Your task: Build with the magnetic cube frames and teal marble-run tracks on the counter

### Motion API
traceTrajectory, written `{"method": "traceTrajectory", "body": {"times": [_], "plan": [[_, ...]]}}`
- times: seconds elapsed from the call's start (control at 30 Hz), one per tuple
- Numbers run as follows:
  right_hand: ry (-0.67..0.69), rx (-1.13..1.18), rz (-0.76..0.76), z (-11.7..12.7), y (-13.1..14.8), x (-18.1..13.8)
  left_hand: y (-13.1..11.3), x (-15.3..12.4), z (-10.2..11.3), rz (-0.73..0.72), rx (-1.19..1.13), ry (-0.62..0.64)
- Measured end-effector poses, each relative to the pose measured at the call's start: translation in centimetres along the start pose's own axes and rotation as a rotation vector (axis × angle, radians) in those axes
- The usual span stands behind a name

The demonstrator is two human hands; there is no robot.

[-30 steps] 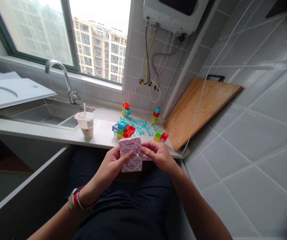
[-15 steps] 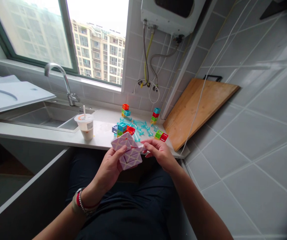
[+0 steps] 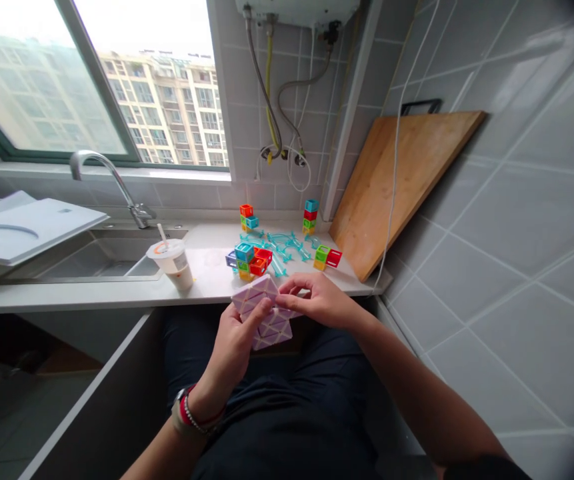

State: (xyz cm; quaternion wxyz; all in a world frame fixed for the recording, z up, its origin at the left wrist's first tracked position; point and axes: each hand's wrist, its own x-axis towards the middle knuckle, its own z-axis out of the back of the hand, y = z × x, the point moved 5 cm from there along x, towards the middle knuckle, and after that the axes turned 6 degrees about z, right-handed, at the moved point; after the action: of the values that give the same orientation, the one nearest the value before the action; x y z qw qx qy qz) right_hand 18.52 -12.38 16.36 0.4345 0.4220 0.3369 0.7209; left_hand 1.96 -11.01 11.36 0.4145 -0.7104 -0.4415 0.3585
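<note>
Left grip [image 3: 233,341] clamps the puzzle [image 3: 275,325], fingers hidden behind. Right grip [image 3: 321,299], curled palm-down, pinches its right edge.

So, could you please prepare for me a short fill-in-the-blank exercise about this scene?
The left grip holds the flat, lilac, triangle-patterned toy, and the ____ grip touches it.
A white straw pokes out of the translucent plastic ____ beside the grey metal sink.
In the upright, multicoloured plastic stack near the brown wooden board, the second colour from the top is ____.
Missing words: right; cup; red.
</note>
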Motion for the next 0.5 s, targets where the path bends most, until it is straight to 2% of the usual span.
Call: {"method": "traceTrajectory", "body": {"times": [0.1,0.2,0.37,0.5], "plan": [[-0.038,-0.355,0.135,-0.3,1.4,-0.7,0.5,0.7,-0.3,0.075,-0.03,0.038],[-0.046,-0.666,0.18,-0.8,2.1,-1.3,0.6,1.0,-0.5,0.088,-0.101,0.053],[-0.008,-0.91,0.313,-2.0,2.7,-1.4,0.4,1.1,-0.3,0.03,-0.1,0.028],[-0.041,-1.109,0.441,-3.1,3.0,-1.3,0.1,1.3,0.2,-0.013,-0.079,-0.013]]}}
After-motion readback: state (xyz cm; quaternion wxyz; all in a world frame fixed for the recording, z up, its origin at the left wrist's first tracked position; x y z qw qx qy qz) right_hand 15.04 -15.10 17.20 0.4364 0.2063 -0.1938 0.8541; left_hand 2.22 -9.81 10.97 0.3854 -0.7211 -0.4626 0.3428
